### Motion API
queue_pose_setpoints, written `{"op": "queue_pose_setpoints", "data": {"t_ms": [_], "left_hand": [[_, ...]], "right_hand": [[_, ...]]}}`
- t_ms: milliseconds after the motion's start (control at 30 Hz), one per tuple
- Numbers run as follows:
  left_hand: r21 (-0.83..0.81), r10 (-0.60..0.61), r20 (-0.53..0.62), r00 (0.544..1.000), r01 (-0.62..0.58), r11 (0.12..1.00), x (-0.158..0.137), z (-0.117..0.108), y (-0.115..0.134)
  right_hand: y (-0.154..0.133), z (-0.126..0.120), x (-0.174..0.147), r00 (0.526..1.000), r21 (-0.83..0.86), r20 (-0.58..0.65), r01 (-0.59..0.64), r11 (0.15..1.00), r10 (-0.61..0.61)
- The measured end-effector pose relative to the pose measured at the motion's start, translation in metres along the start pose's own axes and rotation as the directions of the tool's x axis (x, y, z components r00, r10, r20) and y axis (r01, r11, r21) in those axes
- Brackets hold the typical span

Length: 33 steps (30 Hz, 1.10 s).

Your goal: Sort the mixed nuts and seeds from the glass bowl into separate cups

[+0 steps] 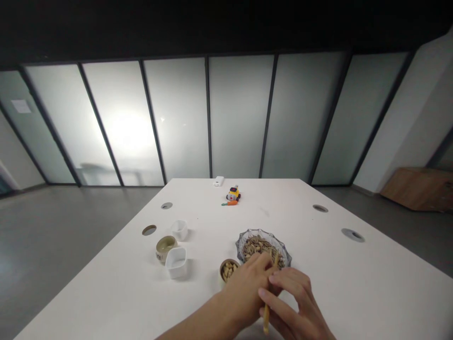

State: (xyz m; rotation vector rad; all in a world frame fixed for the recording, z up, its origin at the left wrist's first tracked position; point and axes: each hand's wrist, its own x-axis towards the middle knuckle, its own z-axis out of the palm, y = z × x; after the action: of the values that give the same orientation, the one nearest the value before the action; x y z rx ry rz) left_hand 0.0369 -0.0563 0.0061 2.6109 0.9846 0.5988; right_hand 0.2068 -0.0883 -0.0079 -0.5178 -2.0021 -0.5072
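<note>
My left hand (249, 285) is curled in front of a clear glass bowl (244, 238), its fingers mostly hidden behind its back. Thin yellowish chopsticks (266, 321) run upright between both hands, the upper end showing against the bowl; whether it is one stick or two I cannot tell. My right hand (300, 304) pinches the chopsticks, its fingertips close against my left hand. Dry brown strips or seeds (256, 244) fill the glass bowl. Left of it stands a small round cup (222, 274) of light brown nuts (229, 269), partly covered by my left arm.
To the left stand a beige ceramic bowl (161, 255) and two white plastic cups, one nearer (177, 270) and one farther (180, 231). Farther back lie an orange toy carrot (231, 203), a yellow toy vehicle (233, 193) and a white device (219, 180). The white table (208, 217) has several round holes.
</note>
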Motion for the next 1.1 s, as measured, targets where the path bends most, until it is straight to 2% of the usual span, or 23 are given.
{"op": "queue_pose_setpoints", "data": {"t_ms": [167, 300, 400, 533, 700, 833, 967, 1100], "left_hand": [[-0.032, 0.002, 0.06, 0.998, 0.0, 0.999, 0.001, -0.013, 0.003], [-0.04, -0.056, 0.059, 0.997, 0.059, 0.997, -0.002, -0.036, 0.002], [0.02, -0.153, 0.046, 0.987, 0.152, 0.988, -0.009, -0.057, -0.005], [0.114, -0.326, 0.105, 0.939, 0.315, 0.942, -0.017, -0.073, -0.018], [0.205, -0.441, 0.232, 0.867, 0.399, 0.894, -0.021, -0.07, -0.029], [0.215, -0.474, 0.306, 0.826, 0.425, 0.879, -0.021, -0.057, -0.036], [0.21, -0.477, 0.321, 0.818, 0.429, 0.878, -0.019, -0.046, -0.047], [0.165, -0.451, 0.344, 0.824, 0.419, 0.893, -0.018, -0.048, -0.055]], "right_hand": [[0.001, 0.002, -0.001, 0.999, 0.015, -0.045, -0.011, 1.0, 0.011], [0.009, 0.004, -0.006, 0.989, 0.107, -0.062, -0.126, 0.986, 0.133], [0.019, 0.007, -0.014, 0.968, 0.101, -0.053, -0.239, 0.966, 0.246], [0.028, 0.012, -0.022, 0.941, 0.064, -0.052, -0.332, 0.941, 0.335], [0.032, 0.016, -0.023, 0.903, 0.036, -0.066, -0.423, 0.905, 0.425], [0.037, 0.016, -0.021, 0.872, 0.067, -0.009, -0.487, 0.871, 0.489], [0.043, 0.017, -0.023, 0.825, 0.097, 0.073, -0.565, 0.819, 0.56], [0.043, 0.019, -0.024, 0.815, 0.097, 0.127, -0.578, 0.81, 0.566]]}}
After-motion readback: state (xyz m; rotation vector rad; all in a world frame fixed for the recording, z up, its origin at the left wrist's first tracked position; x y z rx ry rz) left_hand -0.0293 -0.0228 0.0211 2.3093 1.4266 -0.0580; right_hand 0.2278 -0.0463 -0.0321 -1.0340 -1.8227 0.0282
